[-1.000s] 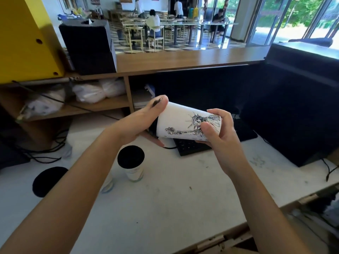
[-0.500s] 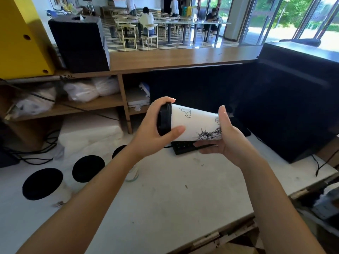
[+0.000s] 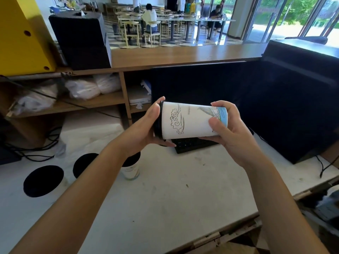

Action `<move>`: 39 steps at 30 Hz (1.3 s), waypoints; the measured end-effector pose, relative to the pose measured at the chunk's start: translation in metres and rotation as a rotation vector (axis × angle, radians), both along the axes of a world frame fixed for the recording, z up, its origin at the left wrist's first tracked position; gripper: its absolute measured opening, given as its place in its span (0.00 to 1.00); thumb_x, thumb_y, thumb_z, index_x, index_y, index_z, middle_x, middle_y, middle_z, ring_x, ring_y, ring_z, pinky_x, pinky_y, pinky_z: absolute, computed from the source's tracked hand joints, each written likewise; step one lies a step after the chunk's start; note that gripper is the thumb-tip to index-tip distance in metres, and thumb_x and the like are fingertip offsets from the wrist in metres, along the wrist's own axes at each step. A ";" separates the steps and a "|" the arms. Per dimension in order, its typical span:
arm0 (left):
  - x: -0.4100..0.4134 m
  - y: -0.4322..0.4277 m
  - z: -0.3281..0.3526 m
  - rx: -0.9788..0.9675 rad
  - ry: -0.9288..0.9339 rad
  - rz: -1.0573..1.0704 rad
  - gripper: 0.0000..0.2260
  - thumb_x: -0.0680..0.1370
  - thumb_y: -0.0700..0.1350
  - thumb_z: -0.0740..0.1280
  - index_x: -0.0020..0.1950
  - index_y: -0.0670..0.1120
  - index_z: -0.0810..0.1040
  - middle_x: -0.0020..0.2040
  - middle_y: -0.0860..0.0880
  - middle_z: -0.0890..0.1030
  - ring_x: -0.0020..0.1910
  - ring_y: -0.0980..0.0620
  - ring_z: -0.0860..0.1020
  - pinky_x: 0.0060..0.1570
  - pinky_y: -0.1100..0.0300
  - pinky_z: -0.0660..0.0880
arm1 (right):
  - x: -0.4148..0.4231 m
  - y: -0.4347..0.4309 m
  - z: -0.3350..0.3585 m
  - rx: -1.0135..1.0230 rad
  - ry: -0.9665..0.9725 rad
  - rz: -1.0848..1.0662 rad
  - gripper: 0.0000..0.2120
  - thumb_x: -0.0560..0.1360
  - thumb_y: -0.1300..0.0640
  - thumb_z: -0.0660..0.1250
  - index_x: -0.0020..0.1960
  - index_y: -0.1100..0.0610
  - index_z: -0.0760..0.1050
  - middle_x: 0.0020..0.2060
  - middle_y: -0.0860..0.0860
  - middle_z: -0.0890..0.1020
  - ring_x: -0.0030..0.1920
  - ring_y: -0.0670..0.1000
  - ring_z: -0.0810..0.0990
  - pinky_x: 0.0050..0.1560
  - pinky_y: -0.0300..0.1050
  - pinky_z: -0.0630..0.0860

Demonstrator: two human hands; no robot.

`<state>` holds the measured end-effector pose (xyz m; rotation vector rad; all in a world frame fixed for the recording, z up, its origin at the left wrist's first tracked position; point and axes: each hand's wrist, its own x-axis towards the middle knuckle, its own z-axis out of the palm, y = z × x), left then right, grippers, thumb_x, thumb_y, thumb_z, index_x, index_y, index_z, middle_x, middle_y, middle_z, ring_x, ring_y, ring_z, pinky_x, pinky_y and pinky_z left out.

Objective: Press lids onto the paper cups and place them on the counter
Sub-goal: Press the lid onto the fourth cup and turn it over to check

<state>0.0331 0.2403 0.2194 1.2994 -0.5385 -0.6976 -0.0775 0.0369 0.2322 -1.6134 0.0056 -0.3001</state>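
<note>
A white paper cup with line drawings lies sideways in the air between both hands, above the white counter. A black lid sits on its mouth at the left end. My left hand cups the lid, with the palm against it and the fingers curled round its rim. My right hand grips the cup's base end, thumb on the near side. Three lidded cups stand on the counter at the left: one partly behind my left forearm, another beside it and a third farther left.
A black keyboard lies under the held cup. A large black box fills the right side. Wooden shelves with white bags stand at the back left, cables below them. The counter's near edge runs at lower right.
The cup has been rotated in my hands, so a cloud drawing now faces up. My left hand has closed further over the lid. The view has shifted and shows more lidded cups at the left.
</note>
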 end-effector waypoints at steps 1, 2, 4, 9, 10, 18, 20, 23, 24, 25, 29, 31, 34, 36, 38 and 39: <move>0.002 0.000 0.001 0.010 0.041 0.007 0.39 0.64 0.69 0.68 0.72 0.60 0.61 0.67 0.49 0.74 0.58 0.43 0.79 0.43 0.44 0.79 | 0.000 -0.001 0.001 -0.044 -0.001 0.023 0.18 0.76 0.58 0.64 0.62 0.46 0.65 0.52 0.43 0.77 0.54 0.43 0.80 0.48 0.41 0.80; 0.003 0.000 0.004 0.036 0.069 0.019 0.34 0.68 0.64 0.67 0.71 0.59 0.63 0.65 0.47 0.75 0.55 0.43 0.80 0.42 0.45 0.79 | 0.000 -0.003 0.000 -0.077 -0.003 0.044 0.20 0.76 0.59 0.65 0.63 0.45 0.65 0.52 0.42 0.77 0.54 0.42 0.80 0.48 0.39 0.80; 0.008 -0.001 0.005 0.091 0.108 0.026 0.27 0.70 0.53 0.67 0.69 0.55 0.67 0.62 0.44 0.76 0.52 0.42 0.80 0.42 0.46 0.79 | 0.000 -0.007 -0.002 -0.111 -0.002 0.071 0.26 0.74 0.61 0.67 0.66 0.42 0.63 0.54 0.44 0.78 0.56 0.42 0.79 0.50 0.38 0.78; 0.002 -0.009 0.001 0.165 -0.113 0.148 0.21 0.67 0.47 0.72 0.58 0.55 0.71 0.54 0.49 0.77 0.50 0.44 0.80 0.38 0.51 0.79 | 0.009 -0.012 -0.019 0.255 0.082 0.094 0.34 0.74 0.63 0.67 0.73 0.42 0.58 0.57 0.53 0.79 0.58 0.52 0.81 0.56 0.48 0.79; -0.002 -0.010 0.001 0.219 -0.235 0.179 0.22 0.69 0.47 0.72 0.60 0.55 0.69 0.54 0.51 0.76 0.51 0.46 0.79 0.38 0.54 0.80 | 0.010 -0.012 -0.022 0.345 0.109 0.079 0.29 0.76 0.59 0.65 0.72 0.43 0.59 0.58 0.55 0.78 0.57 0.54 0.81 0.55 0.51 0.79; -0.008 -0.012 0.003 0.218 -0.917 0.204 0.35 0.66 0.45 0.75 0.68 0.55 0.62 0.65 0.54 0.66 0.64 0.58 0.67 0.56 0.68 0.73 | 0.017 -0.009 -0.021 0.336 0.297 -0.017 0.18 0.78 0.44 0.58 0.61 0.54 0.72 0.51 0.58 0.81 0.45 0.55 0.85 0.40 0.48 0.82; -0.004 -0.008 0.005 0.220 -0.857 0.129 0.40 0.66 0.48 0.75 0.72 0.58 0.56 0.70 0.55 0.62 0.68 0.60 0.65 0.59 0.69 0.71 | 0.018 -0.011 -0.020 0.361 0.197 -0.037 0.12 0.78 0.49 0.61 0.58 0.54 0.73 0.51 0.55 0.81 0.49 0.54 0.84 0.44 0.50 0.82; 0.003 -0.002 0.012 0.278 -0.629 0.053 0.43 0.65 0.56 0.72 0.73 0.65 0.49 0.75 0.55 0.59 0.71 0.56 0.64 0.66 0.58 0.70 | 0.017 -0.010 -0.019 0.287 0.116 -0.035 0.17 0.77 0.54 0.63 0.65 0.52 0.69 0.53 0.52 0.80 0.54 0.52 0.81 0.50 0.51 0.81; 0.007 -0.001 0.012 0.301 -0.554 0.046 0.43 0.65 0.57 0.71 0.74 0.65 0.50 0.75 0.54 0.60 0.71 0.53 0.64 0.68 0.53 0.68 | 0.017 -0.010 -0.019 0.271 0.102 -0.033 0.20 0.77 0.54 0.64 0.67 0.51 0.67 0.54 0.52 0.80 0.55 0.52 0.81 0.51 0.52 0.81; 0.011 0.001 0.013 0.325 -0.509 0.038 0.42 0.65 0.58 0.71 0.74 0.64 0.52 0.74 0.54 0.62 0.71 0.52 0.65 0.69 0.49 0.67 | 0.017 -0.011 -0.018 0.264 0.090 -0.024 0.22 0.76 0.55 0.65 0.69 0.50 0.66 0.54 0.51 0.80 0.56 0.52 0.81 0.53 0.52 0.80; 0.021 -0.002 0.017 0.433 -0.548 0.013 0.42 0.65 0.52 0.76 0.73 0.59 0.57 0.68 0.55 0.68 0.67 0.54 0.68 0.67 0.51 0.69 | 0.027 -0.018 -0.006 0.261 0.081 0.006 0.25 0.74 0.57 0.67 0.70 0.53 0.65 0.56 0.54 0.82 0.57 0.53 0.81 0.55 0.53 0.79; 0.024 -0.010 0.019 0.464 -0.609 0.069 0.39 0.67 0.48 0.76 0.72 0.55 0.60 0.63 0.58 0.70 0.65 0.56 0.69 0.62 0.60 0.71 | 0.039 -0.021 0.004 0.279 0.089 0.007 0.23 0.73 0.55 0.68 0.67 0.56 0.69 0.55 0.55 0.82 0.57 0.55 0.81 0.55 0.54 0.79; 0.025 -0.026 0.020 0.431 -0.665 0.223 0.36 0.65 0.50 0.77 0.69 0.51 0.64 0.61 0.56 0.72 0.60 0.56 0.72 0.52 0.67 0.72 | 0.062 -0.025 0.024 0.347 0.107 -0.030 0.11 0.75 0.56 0.67 0.56 0.57 0.75 0.47 0.52 0.81 0.53 0.55 0.80 0.56 0.56 0.79; 0.027 -0.039 0.018 0.419 -0.648 0.303 0.36 0.65 0.53 0.77 0.68 0.50 0.64 0.61 0.54 0.73 0.58 0.56 0.73 0.53 0.63 0.73 | 0.080 -0.029 0.043 0.346 0.083 -0.064 0.09 0.75 0.57 0.68 0.54 0.57 0.76 0.45 0.51 0.81 0.49 0.54 0.80 0.55 0.55 0.79; 0.029 -0.053 0.014 0.400 -0.610 0.329 0.36 0.65 0.54 0.76 0.68 0.49 0.63 0.62 0.53 0.73 0.58 0.55 0.73 0.53 0.62 0.74 | 0.095 -0.028 0.065 0.274 0.041 -0.070 0.15 0.73 0.58 0.71 0.58 0.60 0.75 0.45 0.52 0.81 0.47 0.54 0.81 0.54 0.53 0.78; 0.030 -0.060 0.013 0.385 -0.596 0.339 0.37 0.66 0.55 0.76 0.69 0.49 0.63 0.63 0.53 0.72 0.59 0.54 0.73 0.54 0.61 0.73 | 0.102 -0.026 0.076 0.214 0.024 -0.072 0.19 0.71 0.59 0.72 0.60 0.62 0.74 0.46 0.52 0.82 0.47 0.53 0.82 0.52 0.52 0.79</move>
